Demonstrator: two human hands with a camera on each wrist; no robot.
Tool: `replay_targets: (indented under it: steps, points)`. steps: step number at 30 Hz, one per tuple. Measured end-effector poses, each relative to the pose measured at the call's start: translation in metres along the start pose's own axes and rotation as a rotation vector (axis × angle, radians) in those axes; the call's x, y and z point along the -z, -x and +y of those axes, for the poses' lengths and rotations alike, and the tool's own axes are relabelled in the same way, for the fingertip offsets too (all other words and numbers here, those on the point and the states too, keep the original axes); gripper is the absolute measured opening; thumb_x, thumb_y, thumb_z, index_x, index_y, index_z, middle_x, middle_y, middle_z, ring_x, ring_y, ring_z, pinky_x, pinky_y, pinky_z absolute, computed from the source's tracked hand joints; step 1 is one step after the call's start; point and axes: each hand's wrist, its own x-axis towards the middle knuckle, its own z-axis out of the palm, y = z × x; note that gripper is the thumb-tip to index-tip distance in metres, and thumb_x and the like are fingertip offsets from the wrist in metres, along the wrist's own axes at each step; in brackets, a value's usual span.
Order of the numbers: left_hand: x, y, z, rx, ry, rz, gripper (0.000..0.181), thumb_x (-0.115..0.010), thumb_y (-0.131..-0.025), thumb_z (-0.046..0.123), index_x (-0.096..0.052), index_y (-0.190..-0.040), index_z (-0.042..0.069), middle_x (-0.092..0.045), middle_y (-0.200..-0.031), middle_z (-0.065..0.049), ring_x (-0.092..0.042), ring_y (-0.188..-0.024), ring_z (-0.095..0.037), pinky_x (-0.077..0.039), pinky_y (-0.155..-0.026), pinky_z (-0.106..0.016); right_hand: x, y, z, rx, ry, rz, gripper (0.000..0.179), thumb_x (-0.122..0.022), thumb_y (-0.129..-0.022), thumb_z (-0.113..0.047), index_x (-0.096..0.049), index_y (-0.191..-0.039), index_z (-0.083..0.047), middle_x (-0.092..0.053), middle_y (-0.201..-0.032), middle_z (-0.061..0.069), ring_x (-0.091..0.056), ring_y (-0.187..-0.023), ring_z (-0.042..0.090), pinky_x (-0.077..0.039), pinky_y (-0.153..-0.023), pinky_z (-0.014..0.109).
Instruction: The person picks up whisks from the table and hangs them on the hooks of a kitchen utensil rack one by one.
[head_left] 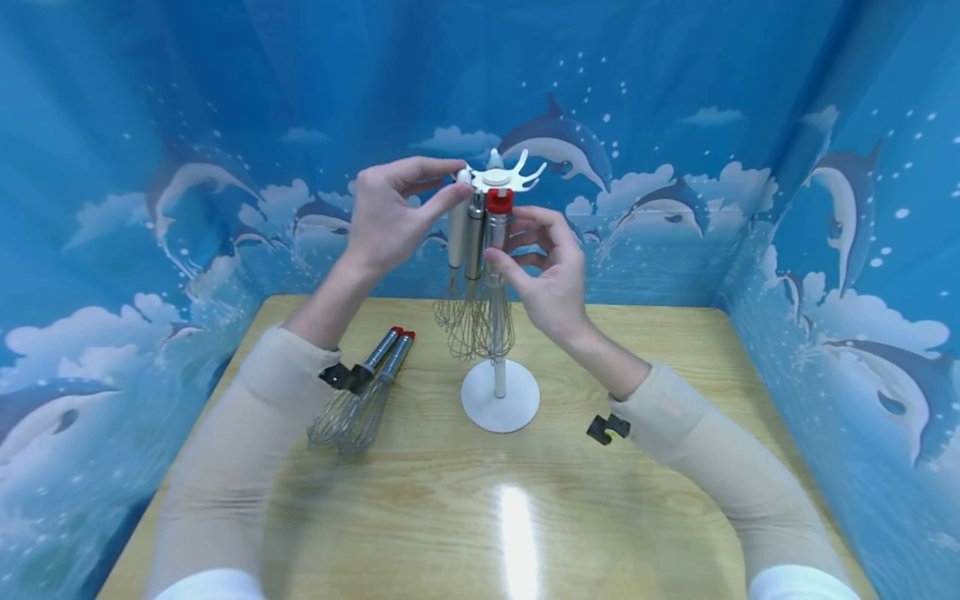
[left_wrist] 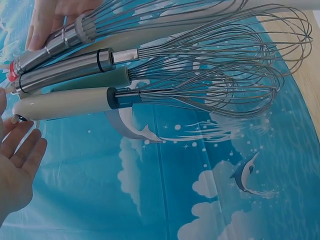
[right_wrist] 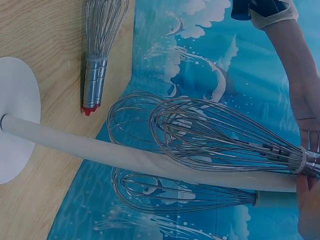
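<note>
A white stand [head_left: 517, 178] with curved arms rises from a round base [head_left: 519, 408]. My left hand [head_left: 390, 212] pinches the tip of an arm on the stand's left side between thumb and fingers. Right beside those fingers hang a cream-handled whisk [left_wrist: 65, 104] and a steel-handled whisk [left_wrist: 65, 71]. A green-handled whisk [left_wrist: 107, 80] shows behind them in the left wrist view. At the front, my right hand [head_left: 553, 271] grips the steel handle of a red-tipped whisk [head_left: 498, 227], its top at the stand's arms. Whether it hangs there is hidden.
Two more red-tipped whisks [head_left: 390, 365] lie side by side on the wooden table [head_left: 420, 508], left of the base. Blue dolphin-print curtains [head_left: 337, 75] enclose the table at the back and sides.
</note>
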Motion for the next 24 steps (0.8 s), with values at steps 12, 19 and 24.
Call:
replay_targets:
  steps: [12,19,24]
  points:
    - [0.005,-0.005,-0.003,0.065,-0.020,-0.045,0.035,-0.074,-0.101,0.021,-0.072,-0.133,0.008,-0.074,-0.135,-0.010,-0.076,-0.119,-0.022,-0.063,-0.103,-0.030,-0.012,-0.005,0.003,-0.002,0.009,0.006,0.052,-0.078,-0.090,0.005,-0.052,-0.135,0.010,-0.064,-0.114,0.026,-0.065,-0.095,0.000,-0.063,-0.076,0.019]
    - [0.007,-0.005,-0.006,0.062,-0.006,-0.029,0.031,-0.073,-0.101,0.018,-0.073,-0.131,0.009,-0.075,-0.134,-0.010,-0.074,-0.122,-0.021,-0.062,-0.105,-0.029,-0.020,-0.005,0.005,0.016,0.009,0.002,0.052,-0.078,-0.090,0.005,-0.052,-0.135,0.010,-0.065,-0.113,0.028,-0.066,-0.095,0.000,-0.064,-0.077,0.020]
    - [0.008,-0.003,-0.009,0.007,0.015,-0.022,0.025,-0.070,-0.103,0.015,-0.075,-0.125,0.006,-0.077,-0.129,-0.011,-0.073,-0.121,-0.020,-0.062,-0.105,-0.028,-0.022,-0.004,0.005,0.029,0.018,-0.012,0.051,-0.078,-0.091,0.003,-0.055,-0.136,0.009,-0.068,-0.115,0.027,-0.068,-0.095,0.005,-0.065,-0.076,0.022]
